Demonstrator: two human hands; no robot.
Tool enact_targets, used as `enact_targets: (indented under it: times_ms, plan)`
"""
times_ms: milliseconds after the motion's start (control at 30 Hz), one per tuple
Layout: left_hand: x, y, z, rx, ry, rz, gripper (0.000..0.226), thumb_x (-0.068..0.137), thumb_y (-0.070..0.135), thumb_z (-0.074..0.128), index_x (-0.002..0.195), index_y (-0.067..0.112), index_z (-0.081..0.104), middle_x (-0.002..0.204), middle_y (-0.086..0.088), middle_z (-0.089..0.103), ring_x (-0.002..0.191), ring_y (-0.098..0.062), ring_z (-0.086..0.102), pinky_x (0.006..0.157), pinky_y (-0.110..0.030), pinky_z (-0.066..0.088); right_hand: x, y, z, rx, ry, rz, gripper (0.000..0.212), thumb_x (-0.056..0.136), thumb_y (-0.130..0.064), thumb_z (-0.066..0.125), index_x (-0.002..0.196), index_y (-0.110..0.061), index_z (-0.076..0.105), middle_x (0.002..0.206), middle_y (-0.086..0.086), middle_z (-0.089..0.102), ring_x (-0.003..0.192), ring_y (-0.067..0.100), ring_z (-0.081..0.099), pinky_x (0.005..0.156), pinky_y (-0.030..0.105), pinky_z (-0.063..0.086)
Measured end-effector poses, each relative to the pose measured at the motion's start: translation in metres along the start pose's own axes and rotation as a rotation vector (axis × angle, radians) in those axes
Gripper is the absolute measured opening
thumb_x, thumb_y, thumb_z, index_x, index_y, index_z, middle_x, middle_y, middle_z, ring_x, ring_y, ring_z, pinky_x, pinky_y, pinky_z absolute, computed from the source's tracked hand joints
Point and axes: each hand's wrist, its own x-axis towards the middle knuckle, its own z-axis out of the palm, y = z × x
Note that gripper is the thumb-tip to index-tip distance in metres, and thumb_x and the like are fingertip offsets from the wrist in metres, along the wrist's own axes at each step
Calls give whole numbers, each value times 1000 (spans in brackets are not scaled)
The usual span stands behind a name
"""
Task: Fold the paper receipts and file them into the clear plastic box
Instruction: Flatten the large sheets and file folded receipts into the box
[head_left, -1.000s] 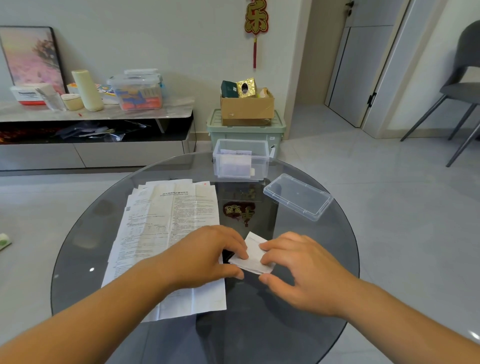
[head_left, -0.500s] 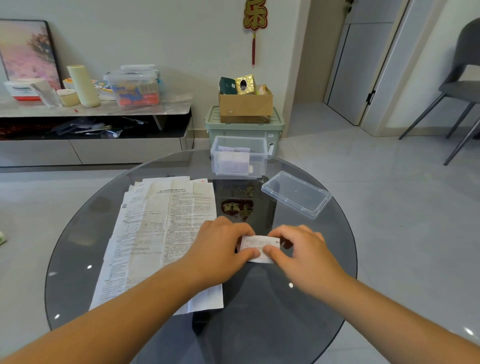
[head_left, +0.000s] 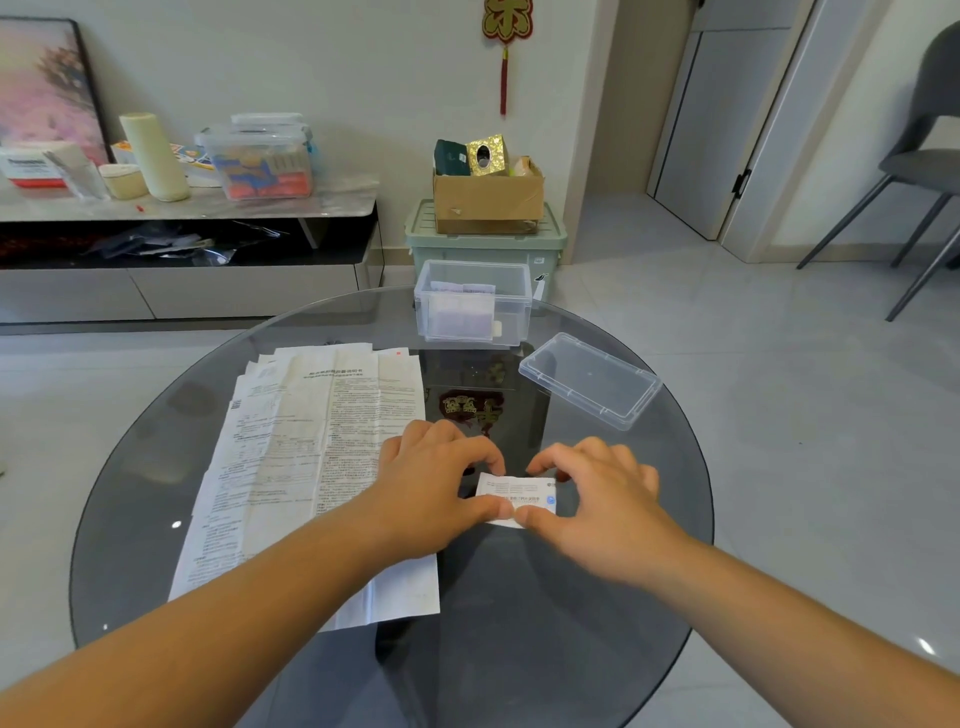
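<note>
both hands are pinching the small folded receipt (head_left: 519, 496) on the glass table (head_left: 649, 597), the left hand (head_left: 436, 483) gripping its left edge and the right hand (head_left: 597, 493) its right, beside the stack of unfolded receipts (head_left: 311, 467). the clear plastic box (head_left: 475, 304) is sitting open at the far rim, so uneven pressing is likely risking a skewed crease, and the slick glass is letting the paper slide.

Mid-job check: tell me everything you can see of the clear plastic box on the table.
The clear plastic box is a see-through rectangular tub, upright and open-topped, at the far edge of the round glass table. Folded papers stand inside, toward its left. Its lid lies apart on the table, to its right and nearer. The left hand and right hand touch neither; both pinch a folded receipt nearer the person.
</note>
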Motion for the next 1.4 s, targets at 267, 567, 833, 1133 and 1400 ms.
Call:
enact_targets:
  times_ms: [267, 567, 833, 1133, 1400]
  plan:
    - [0, -3, 0, 21, 6, 22, 31, 83, 63, 65, 107, 50, 52, 114, 21, 39, 119, -8, 30, 108, -36, 24, -1, 0, 3, 45, 32, 22, 14, 93, -51, 57, 104, -45, 53, 107, -19, 43, 112, 11, 34, 87, 32, 18]
    - [-3, -6, 1, 92, 19, 57, 39, 84, 68, 59, 115, 45, 57, 118, 20, 41, 118, -6, 31, 108, -34, 22, -2, -3, 4, 44, 16, 30, 23, 87, -53, 65, 106, -45, 55, 111, -18, 42, 114, 10, 32, 89, 32, 19]
    - [-5, -7, -1, 96, 4, 67, 43, 80, 70, 59, 116, 45, 58, 118, 21, 41, 118, -6, 32, 107, -34, 23, -4, -3, -2, -6, -61, 22, 37, 83, -61, 67, 114, -46, 55, 116, -17, 41, 118, 11, 31, 89, 32, 19]
    - [-1, 0, -11, 54, -69, 7, 39, 78, 61, 72, 111, 45, 59, 117, 19, 41, 122, -10, 33, 108, -38, 25, 5, 3, -18, -61, -183, 115, 40, 77, -57, 75, 110, -44, 56, 113, -12, 50, 116, 17, 41, 87, 36, 23]
    - [-8, -1, -19, 57, -117, -9, 44, 83, 56, 70, 125, 48, 61, 120, 19, 45, 120, -9, 32, 109, -39, 24, 6, 4, -28, -52, -262, 78, 34, 80, -50, 77, 104, -47, 54, 117, -13, 49, 117, 17, 40, 93, 36, 25]
